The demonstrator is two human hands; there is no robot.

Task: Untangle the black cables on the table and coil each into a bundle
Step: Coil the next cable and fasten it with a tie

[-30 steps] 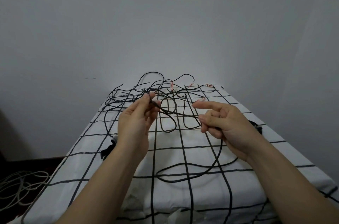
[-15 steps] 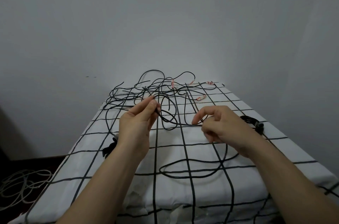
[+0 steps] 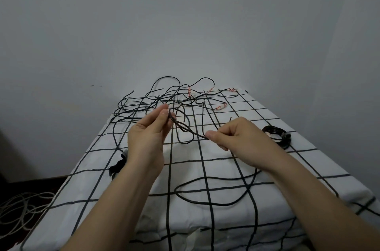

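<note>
A short stretch of the black cable (image 3: 189,130) is running taut between the two hands, its long axis slanting from the higher left end down to the lower right end, roughly across the worktop (image 3: 185,170). It is looking thin, matte and round. Along this stretch two strands are lying close together and seem to be crossing each other, though I cannot tell how they are wound.

The left hand (image 3: 147,141) is pinching the upper end between thumb and forefingers, with the fingertips pointing away from the person. The right hand (image 3: 236,139) is pinching the lower end, with its other fingers curling into the palm. Both hands are hovering above the cloth, with the stretch lying between them.

Below the stretch, a narrow loop is hanging toward the cloth. Behind the right wrist the cable is coming out again and sweeping into a wide flat loop (image 3: 205,201) on the near part of the worktop. One strand is dropping over the front edge.

The remaining black cables are sitting in a loose tangle (image 3: 156,100) at the far end, just beyond the left hand, with red-and-white ties (image 3: 221,106) showing on some ends. A coiled bundle (image 3: 276,135) is lying just beside the right hand, near the right edge. A black strap (image 3: 116,168) is lying at the left edge, and white cables (image 3: 18,207) are lying on the floor to the left.
</note>
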